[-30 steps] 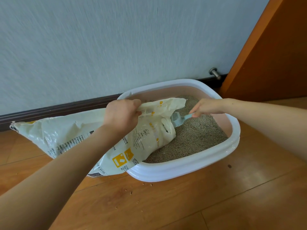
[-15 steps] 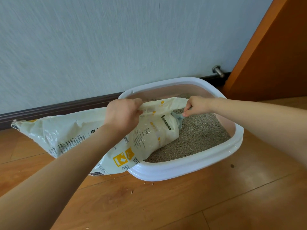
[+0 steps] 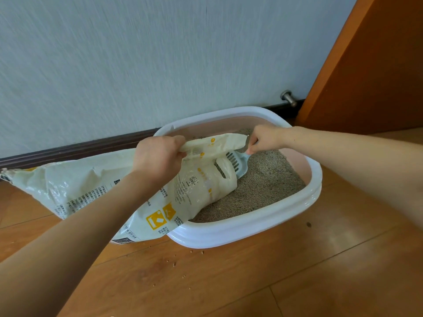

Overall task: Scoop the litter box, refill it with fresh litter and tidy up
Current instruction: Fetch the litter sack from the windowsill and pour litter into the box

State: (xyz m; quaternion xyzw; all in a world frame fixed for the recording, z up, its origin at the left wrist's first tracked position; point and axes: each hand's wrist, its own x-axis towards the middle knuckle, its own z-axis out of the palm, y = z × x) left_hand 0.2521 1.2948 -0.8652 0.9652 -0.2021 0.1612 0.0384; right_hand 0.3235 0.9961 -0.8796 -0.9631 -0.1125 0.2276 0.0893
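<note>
Head view: scoop (image 3: 238, 164) blade perhaps partly inside bag (image 3: 96, 186) mouth.

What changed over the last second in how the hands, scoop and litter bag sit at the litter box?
The right hand moved the blue scoop left and back, from over the open litter to the mouth of the litter bag, and kept hold of the handle. The left hand still grips the bag's top edge. Bag and litter box stayed put.

Cream litter bag (image 3: 96, 186) laid sideways, mouth gripped by left hand (image 3: 158, 159), slotted blue scoop (image 3: 238, 162) held by right hand (image 3: 263, 139), white-rimmed litter box (image 3: 251, 227) beneath, grey litter (image 3: 258, 191) inside.
</note>
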